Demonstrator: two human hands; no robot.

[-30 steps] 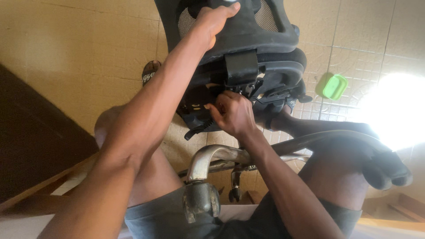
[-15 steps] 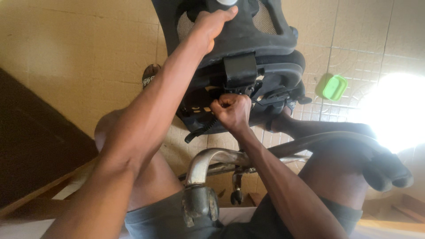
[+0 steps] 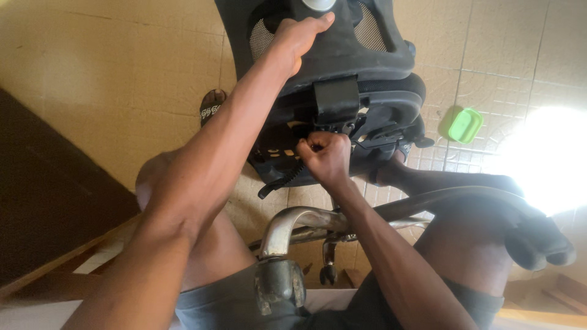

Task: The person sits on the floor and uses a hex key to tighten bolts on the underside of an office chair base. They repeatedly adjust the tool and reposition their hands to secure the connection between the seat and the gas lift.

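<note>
Count: one office chair (image 3: 342, 67) tipped over on the tiled floor (image 3: 122, 67), black, mesh back, underside mechanism facing you. One chrome base arm (image 3: 293, 223) with one caster (image 3: 278, 284) on its end, near your lap; a second caster (image 3: 328, 275) hangs below the hub. One curved black armrest (image 3: 489, 205) runs across your right thigh.

Your left hand (image 3: 299, 36) lies flat on the upper edge of the chair shell, fingers (image 3: 318, 21) stretched out, pressing, wrapped around nothing. Your right hand (image 3: 324, 156) is a clenched fist at the seat mechanism, just under the black bracket (image 3: 336, 101). Something small sits inside the fist; can't tell what it is. A black ribbed lever (image 3: 281, 180) sticks out just left of that fist, touching or nearly so.

Packages: one bright green lidded container (image 3: 463, 124), rounded rectangle, on the floor right of the chair, well apart from both hands. No label readable.

One sandalled foot (image 3: 211, 107) on the tiles left of the chair.
</note>
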